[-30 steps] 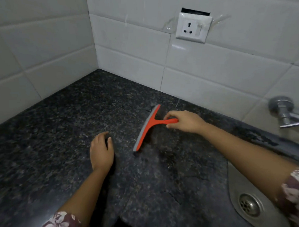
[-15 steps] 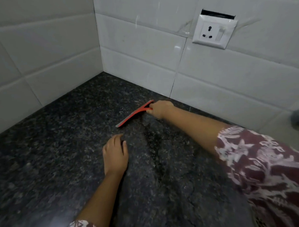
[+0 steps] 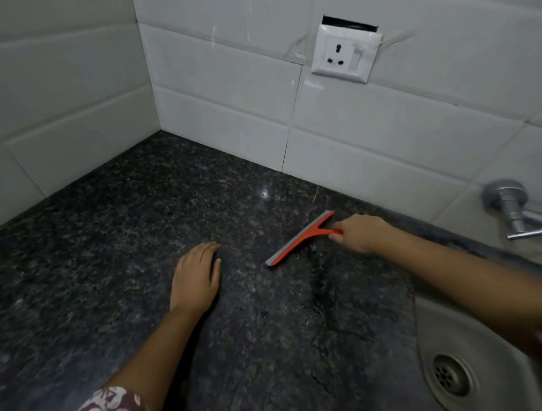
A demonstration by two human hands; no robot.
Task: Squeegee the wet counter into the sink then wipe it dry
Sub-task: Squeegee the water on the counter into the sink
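An orange squeegee [image 3: 299, 239] with a grey rubber blade lies with its blade on the dark speckled granite counter [image 3: 110, 243], near the back wall. My right hand [image 3: 361, 234] grips its short handle from the right. My left hand [image 3: 196, 275] rests flat, palm down, on the counter to the left of the blade, holding nothing. A darker wet streak runs down the counter below the squeegee. The steel sink [image 3: 474, 345] with its round drain sits at the lower right.
White tiled walls meet in a corner at the back left. A white wall socket [image 3: 345, 54] hangs above the counter. A chrome tap [image 3: 515, 213] sticks out of the wall above the sink at the right.
My right hand has drawn the squeegee back from near the wall towards the sink side. The view has swung right, bringing sink and tap back in. My left hand stays flat.
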